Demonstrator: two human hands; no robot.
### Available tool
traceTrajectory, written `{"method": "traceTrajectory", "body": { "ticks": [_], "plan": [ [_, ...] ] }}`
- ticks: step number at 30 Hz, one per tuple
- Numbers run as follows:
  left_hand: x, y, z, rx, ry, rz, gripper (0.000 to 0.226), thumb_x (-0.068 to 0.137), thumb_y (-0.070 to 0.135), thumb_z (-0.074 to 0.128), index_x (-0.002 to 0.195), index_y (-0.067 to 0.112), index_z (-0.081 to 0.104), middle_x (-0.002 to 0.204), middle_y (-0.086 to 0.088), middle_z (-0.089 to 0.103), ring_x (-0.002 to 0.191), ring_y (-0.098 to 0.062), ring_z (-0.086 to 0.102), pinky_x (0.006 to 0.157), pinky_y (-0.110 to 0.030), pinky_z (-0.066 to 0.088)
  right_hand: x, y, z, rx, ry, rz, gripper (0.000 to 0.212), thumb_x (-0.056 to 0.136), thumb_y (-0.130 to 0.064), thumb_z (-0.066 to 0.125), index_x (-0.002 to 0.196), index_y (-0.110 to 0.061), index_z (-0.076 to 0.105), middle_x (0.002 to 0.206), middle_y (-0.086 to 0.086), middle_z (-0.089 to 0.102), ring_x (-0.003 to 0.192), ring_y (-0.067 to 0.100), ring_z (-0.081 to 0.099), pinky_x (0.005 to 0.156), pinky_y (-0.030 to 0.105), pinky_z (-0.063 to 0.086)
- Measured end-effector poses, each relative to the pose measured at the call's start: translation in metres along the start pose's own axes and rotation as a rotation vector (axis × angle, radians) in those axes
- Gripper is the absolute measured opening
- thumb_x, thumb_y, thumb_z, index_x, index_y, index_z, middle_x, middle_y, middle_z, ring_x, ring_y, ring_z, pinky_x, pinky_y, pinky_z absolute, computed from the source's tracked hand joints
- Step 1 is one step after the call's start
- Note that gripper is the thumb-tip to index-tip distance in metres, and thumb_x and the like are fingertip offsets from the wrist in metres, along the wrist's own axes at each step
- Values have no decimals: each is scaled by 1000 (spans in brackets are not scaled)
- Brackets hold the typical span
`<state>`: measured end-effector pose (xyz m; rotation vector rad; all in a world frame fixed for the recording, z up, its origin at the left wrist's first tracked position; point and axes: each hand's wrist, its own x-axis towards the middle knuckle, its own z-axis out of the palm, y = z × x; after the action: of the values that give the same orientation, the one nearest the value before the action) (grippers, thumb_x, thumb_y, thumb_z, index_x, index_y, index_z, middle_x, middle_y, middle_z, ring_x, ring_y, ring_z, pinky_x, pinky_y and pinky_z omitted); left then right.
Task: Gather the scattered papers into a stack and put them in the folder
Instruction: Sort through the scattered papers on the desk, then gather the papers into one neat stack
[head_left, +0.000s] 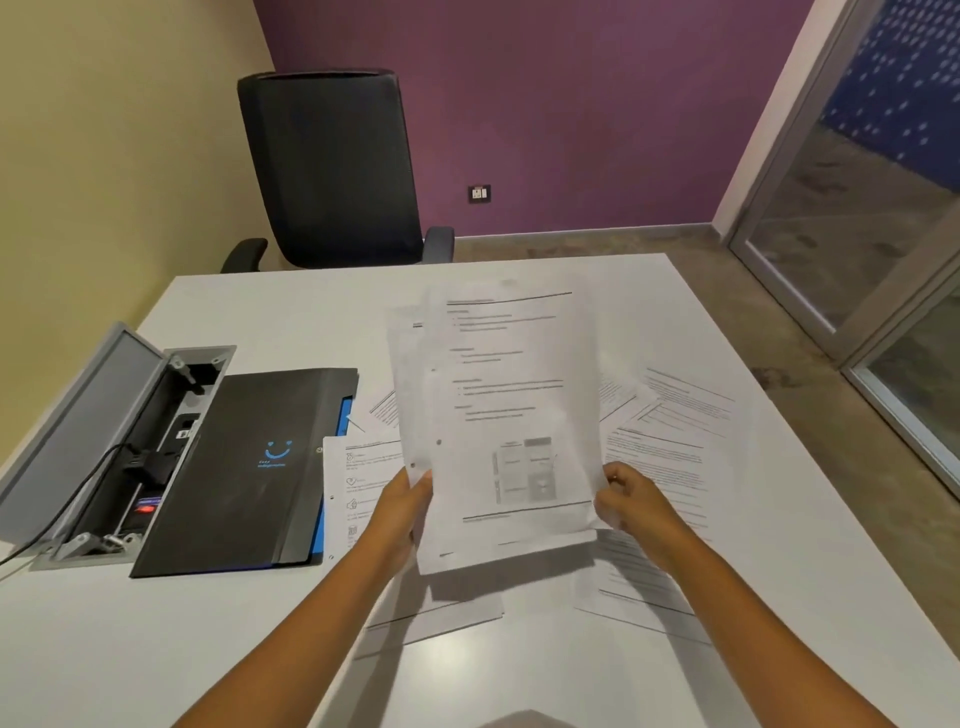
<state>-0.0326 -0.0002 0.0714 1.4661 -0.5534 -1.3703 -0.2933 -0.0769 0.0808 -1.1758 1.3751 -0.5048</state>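
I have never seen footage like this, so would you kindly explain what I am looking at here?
There is no machine here: a person wears a wide-angle camera on the head, looking down at their own bare hands. The left hand and right hand hold a bundle of printed papers by its lower corners, lifted above a white table. More loose sheets lie scattered on the table. A closed black folder lies to the left, beside an open cable box. An office chair stands behind.

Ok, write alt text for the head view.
Both hands, left hand and right hand, hold a sheaf of printed papers above a white table. More loose sheets lie underneath, a closed black folder at left.
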Motion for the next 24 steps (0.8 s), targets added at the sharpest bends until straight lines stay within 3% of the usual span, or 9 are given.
{"method": "traceTrajectory", "body": {
  "ticks": [3,6,8,10,14,18,24],
  "plan": [
    [0,10,1,54,-53,46,44,85,36,55,124,15,55,118,-12,66,111,-31,62,91,-47,52,-1,-3,5,-30,-29,-41,34,82,1,55,106,-21,47,89,-8,64,78,17,61,65,27,52],
    [2,22,5,86,-57,97,51,85,47,47,126,18,53,122,-12,63,112,-31,61,96,-54,47,-2,-7,13,33,-13,-79,51,81,-1,60,117,-28,37,97,-10,57,83,9,58,59,18,51],
    [3,29,10,75,0,115,50,92,51,33,130,22,48,127,-5,59,117,-29,57,101,-54,43,-2,-10,18,79,22,-116,46,83,1,57,118,-25,45,96,-10,59,81,1,57,54,12,49],
    [2,33,15,65,70,139,48,93,50,29,131,24,44,129,5,52,123,-24,49,107,-47,38,-1,-13,23,35,86,-151,38,84,-2,55,119,-19,52,98,-3,62,80,4,58,57,15,46],
    [-3,33,23,197,77,229,42,90,37,50,127,18,49,126,-5,58,113,-26,54,97,-45,46,1,-16,28,79,171,-227,33,85,-4,58,117,-15,56,102,0,63,87,15,60,64,15,45],
    [0,29,28,202,109,259,38,87,24,60,124,16,53,112,-3,62,96,-18,56,85,-31,45,1,-16,27,136,214,-209,27,82,-9,67,106,-17,57,89,-5,63,79,10,60,62,11,42],
    [6,17,28,244,95,237,26,82,14,67,100,29,56,96,4,63,87,-11,57,83,-29,44,3,-11,24,172,177,-270,28,81,-3,67,97,-24,58,85,-15,64,76,-7,58,54,2,46]
  ]
}}
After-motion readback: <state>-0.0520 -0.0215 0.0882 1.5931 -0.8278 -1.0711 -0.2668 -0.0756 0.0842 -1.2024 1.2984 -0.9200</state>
